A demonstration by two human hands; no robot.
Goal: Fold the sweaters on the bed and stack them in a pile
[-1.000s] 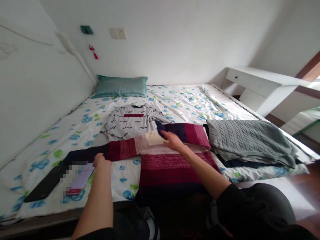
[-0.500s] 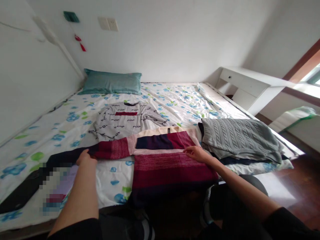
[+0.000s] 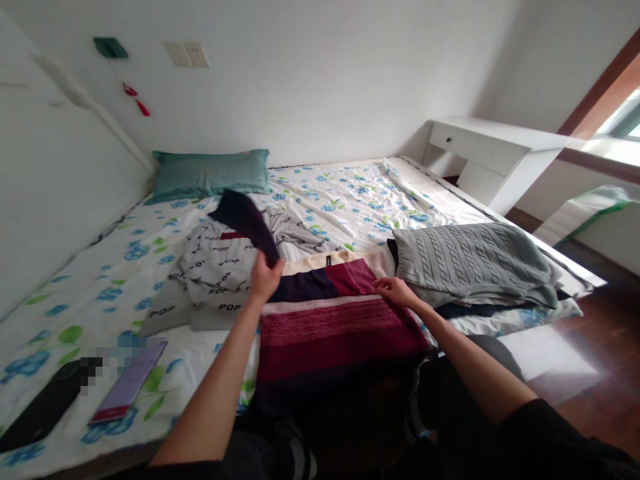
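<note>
A striped knit sweater (image 3: 330,327) in burgundy, pink, navy and cream lies at the bed's front edge, its lower part hanging toward my knees. My left hand (image 3: 266,275) is closed on its dark sleeve, whose loose end sticks up and away over the grey shirt. The fingers of my right hand (image 3: 394,291) are bent and rest on the sweater's right shoulder area, by the other folded sleeve; whether they pinch the knit I cannot tell. Behind lies a grey long-sleeved shirt (image 3: 240,263) printed with "POP", partly covered by the lifted sleeve.
A folded grey cable-knit garment (image 3: 475,263) lies on dark clothing at the right. On the flowered bedsheet (image 3: 330,193) are a black phone (image 3: 43,407) and a purple booklet (image 3: 131,381) at the left. A green pillow (image 3: 213,173) sits by the wall, a white desk (image 3: 485,157) at the right.
My left hand has carried the sweater's left sleeve up and to the right, from lying stretched out on the bed to folding inward. My right hand has stayed at the sweater's right shoulder.
</note>
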